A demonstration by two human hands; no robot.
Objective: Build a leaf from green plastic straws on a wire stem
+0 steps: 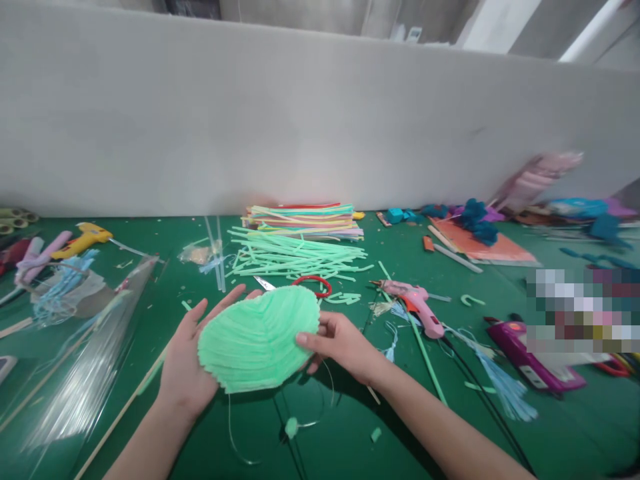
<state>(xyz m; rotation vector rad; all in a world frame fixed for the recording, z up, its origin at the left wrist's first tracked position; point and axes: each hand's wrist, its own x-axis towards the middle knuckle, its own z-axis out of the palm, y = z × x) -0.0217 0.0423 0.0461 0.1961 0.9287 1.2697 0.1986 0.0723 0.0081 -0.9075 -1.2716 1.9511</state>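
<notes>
A broad mint-green leaf (260, 340), made of fuzzy pipe cleaners laid side by side, is held up above the green table. My right hand (340, 343) pinches its right edge, thumb on the front and fingers behind. Behind its left side lies my left hand (187, 360), palm up with fingers stretched out; part of the hand is hidden by the leaf. Thin clear strands hang below, near a small green tuft (291, 427). Just beyond the leaf are red-handled scissors (320, 287), partly covered by it.
Loose green pipe cleaners (300, 253) lie ahead, before a multicoloured bundle (305, 220). At right are a pink glue gun (413, 303) with its cord, a blue tassel (505, 387) and a magenta device (535, 353). A yellow glue gun (85, 241) and clear plastic film (95, 367) lie left.
</notes>
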